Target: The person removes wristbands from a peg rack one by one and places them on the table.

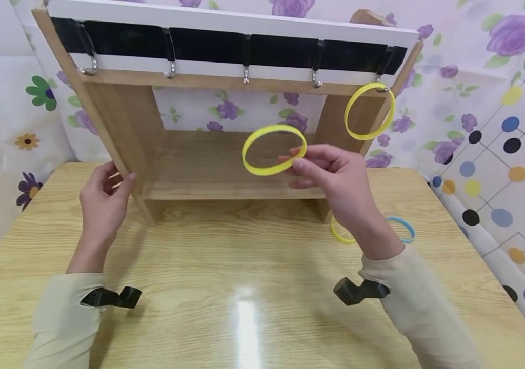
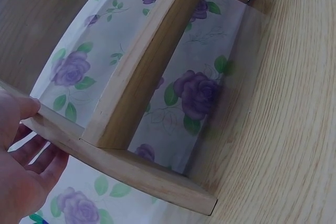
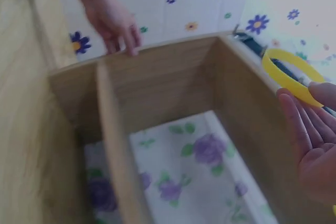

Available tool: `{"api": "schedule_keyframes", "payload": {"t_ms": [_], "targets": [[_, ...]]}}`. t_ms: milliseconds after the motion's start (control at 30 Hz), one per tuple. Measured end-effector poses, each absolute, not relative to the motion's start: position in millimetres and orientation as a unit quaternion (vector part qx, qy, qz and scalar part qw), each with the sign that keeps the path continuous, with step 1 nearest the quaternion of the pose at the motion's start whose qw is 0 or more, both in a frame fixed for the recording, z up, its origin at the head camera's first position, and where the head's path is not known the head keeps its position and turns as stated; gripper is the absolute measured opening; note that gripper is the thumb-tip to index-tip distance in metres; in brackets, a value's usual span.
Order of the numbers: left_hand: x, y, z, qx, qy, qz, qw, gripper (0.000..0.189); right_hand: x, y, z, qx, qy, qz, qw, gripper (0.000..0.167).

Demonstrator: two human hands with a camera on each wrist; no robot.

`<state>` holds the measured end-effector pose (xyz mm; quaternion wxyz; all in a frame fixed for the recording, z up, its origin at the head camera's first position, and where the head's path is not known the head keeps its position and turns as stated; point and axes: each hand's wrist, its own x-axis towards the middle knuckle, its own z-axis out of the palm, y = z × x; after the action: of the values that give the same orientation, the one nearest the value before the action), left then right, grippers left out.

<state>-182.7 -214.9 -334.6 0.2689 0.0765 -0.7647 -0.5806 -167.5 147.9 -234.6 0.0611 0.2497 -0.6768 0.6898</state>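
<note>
A wooden hook rack stands on the table, with a row of metal hooks along its upper front. My left hand grips the edge of its left side panel, thumb on the front and fingers behind. My right hand pinches a yellow wristband between thumb and fingers, in front of the rack's opening and below the hooks. Another yellow wristband hangs from the rightmost hook; the other hooks carry nothing. In the right wrist view, the held band shows as a wide flat loop beside the hook rail.
On the table, near the rack's right foot, lie a yellow wristband and a blue wristband, partly hidden by my right arm. Flower-patterned sheets hang behind. A brown object shows over the rack's top right.
</note>
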Motion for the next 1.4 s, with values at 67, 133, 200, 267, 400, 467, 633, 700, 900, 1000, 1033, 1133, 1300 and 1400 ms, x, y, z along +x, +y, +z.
{"api": "schedule_keyframes", "payload": {"t_ms": [67,133,200,267,400,467,633,700,900,1000,1033,1133,1300,1400], "targets": [[-183,-216,-334,0.077,-0.764,-0.580,0.272,0.038,-168,153,-244,0.241,-0.686,0.685,0.048,0.021],[-184,-216,-333,0.078,-0.762,-0.581,0.274,0.037,-169,159,-253,0.228,-0.694,0.682,0.041,0.019],[-184,-217,-333,0.079,-0.760,-0.582,0.278,0.035,-170,166,-262,0.215,-0.701,0.679,0.033,0.019],[-184,-216,-333,0.081,-0.760,-0.582,0.278,0.035,-171,172,-270,0.205,-0.708,0.676,0.021,0.020],[-184,-214,-335,0.082,-0.761,-0.582,0.275,0.035,-172,186,-287,0.182,-0.711,0.679,-0.008,0.023],[-184,-214,-336,0.079,-0.762,-0.581,0.274,0.035,-173,192,-294,0.169,-0.713,0.681,-0.019,0.027],[-184,-213,-338,0.078,-0.760,-0.583,0.275,0.035,-174,209,-311,0.136,-0.725,0.674,-0.034,0.037],[-184,-213,-338,0.077,-0.762,-0.581,0.275,0.035,-175,217,-318,0.125,-0.726,0.675,-0.043,0.038],[-182,-215,-335,0.075,-0.764,-0.577,0.279,0.034,-182,243,-339,0.101,-0.722,0.681,-0.067,0.026],[-182,-217,-333,0.076,-0.758,-0.582,0.284,0.032,-183,256,-351,0.092,-0.730,0.673,-0.080,0.022],[-182,-217,-332,0.076,-0.759,-0.582,0.284,0.032,-182,261,-355,0.087,-0.733,0.670,-0.086,0.023],[-183,-217,-331,0.071,-0.747,-0.597,0.285,0.030,-180,273,-366,0.069,-0.736,0.664,-0.107,0.030],[-187,-215,-333,0.061,-0.712,-0.635,0.294,0.025,-175,287,-381,0.044,-0.758,0.636,-0.138,0.043],[-187,-214,-337,0.061,-0.702,-0.646,0.293,0.024,-173,295,-388,0.048,-0.775,0.611,-0.152,0.045]]}}
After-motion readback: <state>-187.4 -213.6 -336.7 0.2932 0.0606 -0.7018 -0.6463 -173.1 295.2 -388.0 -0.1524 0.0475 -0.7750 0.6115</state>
